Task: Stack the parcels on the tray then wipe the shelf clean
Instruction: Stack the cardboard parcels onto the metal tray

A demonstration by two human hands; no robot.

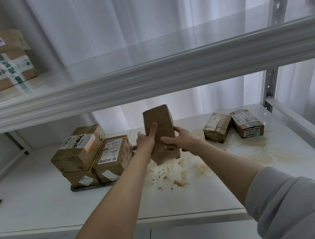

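A person's left hand (147,141) and right hand (177,136) clasped an upended parcel (160,122) over the stained shelf (44,204). Held tilted, it could slip, or topple the stack (81,148) on the tray (75,188).

Lower shelf (44,208): tray (85,187) at left. On it, bottom parcel (80,177) at front left, side parcel (113,158) just right of it, top parcel (78,147) on the bottom one.

Centre: held parcel (160,123) on end above the shelf, left hand (146,142) and right hand (179,138) gripping its sides, spill patch (179,174) beneath.

Rear right: two small parcels (216,127) side by side.

Upper shelf (146,67), far left: two stacked parcels (2,73).
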